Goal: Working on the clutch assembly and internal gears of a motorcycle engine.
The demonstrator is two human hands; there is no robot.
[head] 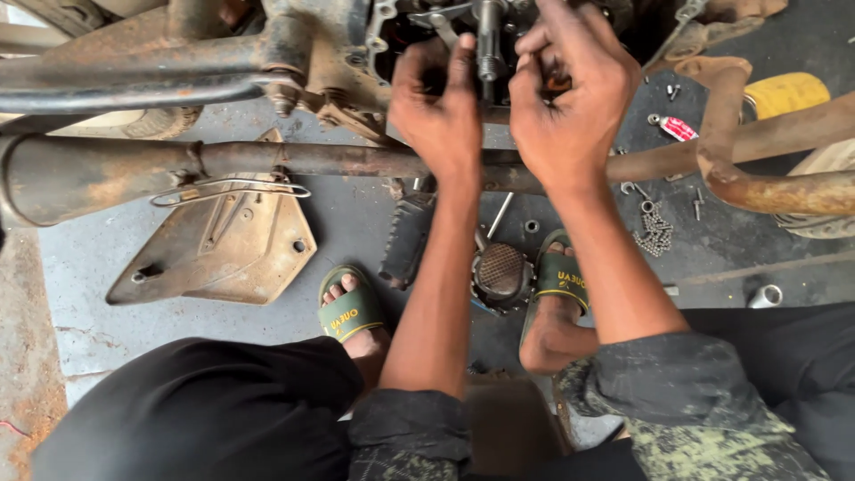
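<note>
Both hands are raised to the opened side of a motorcycle engine [419, 27], whose cover is off so that a greasy shaft [488, 40] and inner parts are exposed at the top of the view. The left hand [438, 111] is pressed against the casing just left of the shaft, its fingers curled narrowly with the forefinger stretched upward; whether anything is pinched in it cannot be told. The right hand [563, 98] is closed in a tight cluster at the right of the shaft, and something small and dark with an orange glint appears to be nipped between its fingertips, though its kind cannot be made out. A rusty exhaust pipe [294, 160] is seen running across below the wrists, and a removed side plate [223, 240], a round ribbed cover [501, 272] and a footpeg [407, 236] are laid on the grey floor [347, 214] between the sandalled feet. Loose bolts and a short chain [657, 230] are scattered to the right. The step in hand is judged to be the seating or freeing of a small part beside the shaft; a steady casing and fine fingertip alignment are called for next.
</note>
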